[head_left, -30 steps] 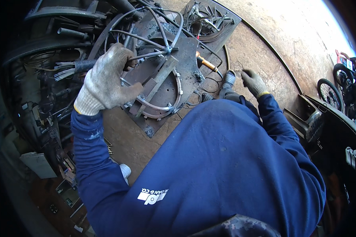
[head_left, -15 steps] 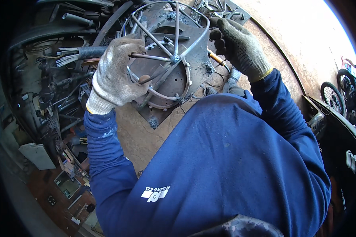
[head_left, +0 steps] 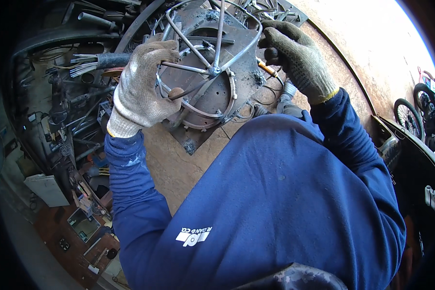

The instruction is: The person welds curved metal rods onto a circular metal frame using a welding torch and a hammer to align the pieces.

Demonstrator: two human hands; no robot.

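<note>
A spoked metal wheel [head_left: 214, 71], a round-bar ring with several rods meeting at a hub, is held tilted above a dark steel plate [head_left: 244, 46]. My left hand [head_left: 144, 89], in a pale knit glove, closes around its left side, with spoke ends between thumb and fingers. On the upper right, my gloved right hand [head_left: 297, 55] curls its fingers at the ring's rim; the exact contact is partly hidden. Beneath the wheel, a flat ring [head_left: 233, 89] with small holes lies over the plate.
An orange-and-black handled tool [head_left: 267, 68] with a cable lies right of the plate. Scrap metal and a bundle of rods [head_left: 84, 65] crowd the left. A bicycle wheel [head_left: 408, 118] stands far right. A foot [head_left: 287, 94] shows beyond my knee.
The spoked wheel has tipped slightly, its upper rim shifting right and upward in view. Both hands keep their places on it, with the right hand moving slightly right.
</note>
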